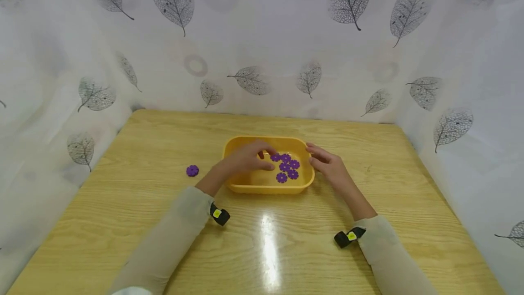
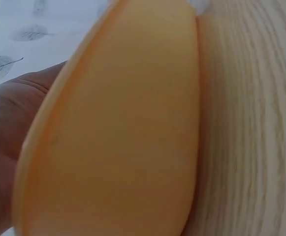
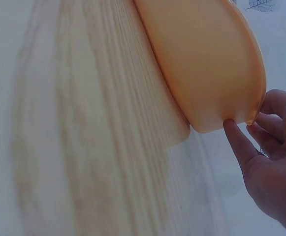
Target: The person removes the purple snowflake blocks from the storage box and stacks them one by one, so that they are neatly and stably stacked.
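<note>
A yellow plastic basin rests on the wooden table, with several flat purple flower-shaped pieces on the right part of its floor. My left hand reaches over the left side into it. Its thumb and forefinger are apart, tips close to the leftmost pieces, and nothing shows between them. In the left wrist view the basin's wall hides most of that hand. At the right end my right hand holds the rim, with the thumb against the outer wall and the other fingers at the rim.
Left of the basin, a small purple flower-shaped piece, thick like a stack, lies on the table. A white curtain with a grey leaf print stands behind the table and along both sides.
</note>
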Motion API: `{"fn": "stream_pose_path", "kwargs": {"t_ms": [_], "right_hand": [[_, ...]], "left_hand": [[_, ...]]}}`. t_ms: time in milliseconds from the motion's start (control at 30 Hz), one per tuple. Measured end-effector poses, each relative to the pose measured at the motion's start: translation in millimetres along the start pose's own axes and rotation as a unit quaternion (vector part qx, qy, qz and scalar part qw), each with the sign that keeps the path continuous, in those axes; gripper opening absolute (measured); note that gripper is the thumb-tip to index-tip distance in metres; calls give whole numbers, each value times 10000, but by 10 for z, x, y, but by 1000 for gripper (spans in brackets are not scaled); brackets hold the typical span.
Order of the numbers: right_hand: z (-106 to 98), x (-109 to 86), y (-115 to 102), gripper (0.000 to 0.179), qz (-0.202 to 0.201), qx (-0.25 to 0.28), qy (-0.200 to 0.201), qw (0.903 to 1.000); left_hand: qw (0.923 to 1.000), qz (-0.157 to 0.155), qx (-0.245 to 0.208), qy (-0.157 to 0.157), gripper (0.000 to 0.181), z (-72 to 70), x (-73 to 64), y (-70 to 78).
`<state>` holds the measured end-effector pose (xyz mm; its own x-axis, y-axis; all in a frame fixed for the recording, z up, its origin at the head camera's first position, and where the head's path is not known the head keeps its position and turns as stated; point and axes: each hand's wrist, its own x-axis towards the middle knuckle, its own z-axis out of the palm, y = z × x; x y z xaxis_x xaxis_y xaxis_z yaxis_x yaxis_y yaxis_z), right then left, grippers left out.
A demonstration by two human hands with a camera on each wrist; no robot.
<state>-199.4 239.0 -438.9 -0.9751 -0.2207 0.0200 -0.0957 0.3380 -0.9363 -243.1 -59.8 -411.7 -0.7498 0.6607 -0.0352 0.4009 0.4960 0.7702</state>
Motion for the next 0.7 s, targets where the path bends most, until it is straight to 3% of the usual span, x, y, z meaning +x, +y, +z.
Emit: {"fn": "stream_pose_path", "kwargs": {"t_ms": [433,700], "right_hand": [[16,1,-2,46,-41,220,-88,9997],[-1,4,-9,46,-17,91,-65,9999]], "left_hand": [[9968,-201,224,-735,32,273,237,10],[9922,-269,805,-913,27,359,291,-32]]}}
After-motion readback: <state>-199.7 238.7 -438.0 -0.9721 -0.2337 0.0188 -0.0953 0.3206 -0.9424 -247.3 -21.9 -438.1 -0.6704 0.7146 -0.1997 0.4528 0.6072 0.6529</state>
